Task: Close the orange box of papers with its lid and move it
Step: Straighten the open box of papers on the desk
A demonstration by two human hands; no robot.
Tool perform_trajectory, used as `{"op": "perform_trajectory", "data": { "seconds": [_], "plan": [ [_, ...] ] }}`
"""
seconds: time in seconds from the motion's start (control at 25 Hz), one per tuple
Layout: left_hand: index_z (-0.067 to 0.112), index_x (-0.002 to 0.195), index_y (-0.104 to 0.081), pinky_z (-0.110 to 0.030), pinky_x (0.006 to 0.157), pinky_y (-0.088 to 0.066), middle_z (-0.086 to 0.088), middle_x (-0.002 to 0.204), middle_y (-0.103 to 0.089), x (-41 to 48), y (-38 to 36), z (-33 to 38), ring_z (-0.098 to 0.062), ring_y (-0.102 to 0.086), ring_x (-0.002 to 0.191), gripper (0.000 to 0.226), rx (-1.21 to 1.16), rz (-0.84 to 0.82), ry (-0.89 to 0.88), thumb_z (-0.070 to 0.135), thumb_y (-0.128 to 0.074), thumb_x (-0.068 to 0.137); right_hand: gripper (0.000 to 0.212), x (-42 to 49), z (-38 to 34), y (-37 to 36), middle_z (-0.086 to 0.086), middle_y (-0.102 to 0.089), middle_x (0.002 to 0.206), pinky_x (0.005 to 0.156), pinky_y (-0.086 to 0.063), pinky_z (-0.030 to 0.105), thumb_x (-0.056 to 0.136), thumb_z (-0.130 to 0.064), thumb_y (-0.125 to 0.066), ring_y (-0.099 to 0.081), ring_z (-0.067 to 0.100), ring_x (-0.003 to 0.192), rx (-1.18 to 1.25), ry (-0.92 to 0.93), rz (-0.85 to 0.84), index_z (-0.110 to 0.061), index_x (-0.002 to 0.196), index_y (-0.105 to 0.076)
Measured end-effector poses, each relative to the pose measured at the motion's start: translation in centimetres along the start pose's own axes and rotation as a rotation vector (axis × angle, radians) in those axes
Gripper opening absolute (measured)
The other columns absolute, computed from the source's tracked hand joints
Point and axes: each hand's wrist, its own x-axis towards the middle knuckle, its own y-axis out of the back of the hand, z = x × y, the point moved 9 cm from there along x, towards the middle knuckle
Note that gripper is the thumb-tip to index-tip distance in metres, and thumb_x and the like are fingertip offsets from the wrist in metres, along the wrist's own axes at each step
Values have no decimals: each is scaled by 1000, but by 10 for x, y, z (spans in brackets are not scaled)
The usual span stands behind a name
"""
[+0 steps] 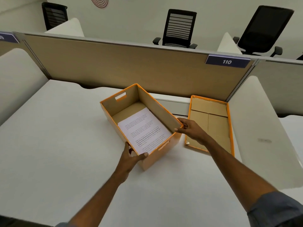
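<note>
The open orange cardboard box (pixel 164 145) with a plain brown inside stands on the white table (pixel 49 145), near its middle. Its long axis runs diagonally, from the near corner by the person up and to the left toward the beige partition panel (pixel 114 68). A handle slot is cut in its far end wall, and another shows faintly in the near wall. A stack of white printed papers (pixel 144 128) lies flat on its floor, toward the near end; the print is too small to read.

The left hand (pixel 132 157) grips the box's nearest corner, thumb over the rim and fingers hidden behind the outer wall. The right hand (pixel 188 128) clasps the right corner, fingertips curled on the rim.

Just right of the box, apart from it, the shallow orange-edged cardboard lid (pixel 211 122) lies inside-up on the table, its near end partly covered by the right forearm. A dark sign reading 110 (pixel 227 61) hangs on the panel.
</note>
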Motion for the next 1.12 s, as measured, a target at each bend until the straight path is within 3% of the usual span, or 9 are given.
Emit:
{"op": "perform_trajectory", "data": {
  "seconds": [0.12, 0.28, 0.4, 0.6, 0.72, 0.8, 0.92, 1.12],
  "plan": [
    [44, 140, -42, -43, 111, -43, 21, 136, -59, -7, 30, 6, -5, -45, 136, 92, 79, -97, -50, 32, -93, 64, 50, -34, -23, -19, -2, -73, 120, 95, -57, 48, 85, -37, -76, -70, 23, 109, 53, 18, 76, -27, 132, -63],
    [44, 147, -34, -22, 100, -46, 28, 143, -50, -26, 80, 36, 5, -39, 138, 96, 208, -235, -129, 22, -88, 71, 48, -86, -51, -65, -6, -74, 118, 93, -58, 46, 85, -34, -77, -70, 17, 106, 124, -1, 235, -29, 131, -63],
    [46, 148, -33, -17, 95, -49, 30, 142, -50, -41, 125, 53, 7, -41, 135, 97, 326, -313, -167, 22, -88, 72, 47, -123, -75, -116, -11, -74, 119, 92, -58, 39, 87, -34, -76, -71, 13, 106, 162, -19, 368, -31, 132, -62],
    [40, 150, -34, -20, 96, -50, 21, 146, -50, -58, 189, 54, -2, -43, 137, 99, 500, -453, -156, 30, -90, 68, 42, -163, -107, -201, -13, -76, 112, 83, -58, 26, 87, -27, -75, -71, 7, 96, 145, -61, 529, -27, 128, -64],
    [38, 147, -39, -30, 105, -49, 18, 144, -53, -63, 217, 41, -6, -44, 138, 95, 547, -529, -123, 29, -91, 68, 40, -174, -110, -246, -12, -76, 108, 79, -58, 30, 86, -27, -76, -71, 10, 92, 140, -102, 559, -25, 125, -66],
    [38, 147, -39, -41, 110, -45, 18, 144, -53, -65, 229, 28, -5, -45, 137, 96, 556, -543, -90, 28, -91, 67, 41, -177, -109, -268, -10, -76, 107, 75, -56, 25, 85, -26, -76, -70, 3, 90, 140, -138, 565, -21, 124, -66],
    [38, 146, -38, -38, 108, -47, 17, 144, -52, -68, 237, 17, -8, -44, 139, 94, 518, -527, -102, 29, -91, 68, 36, -178, -112, -280, -5, -74, 105, 66, -45, 4, 87, -17, -75, -65, -8, 78, 127, -186, 597, -13, 122, -65],
    [42, 146, -36, -33, 112, -41, 24, 144, -50, -83, 237, 17, 1, -46, 135, 88, 478, -443, -178, 35, -86, 74, 39, -178, -111, -279, -2, -75, 111, 68, -46, 3, 88, -25, -75, -66, -2, 87, 64, -182, 584, -16, 125, -64]
  ]
}}
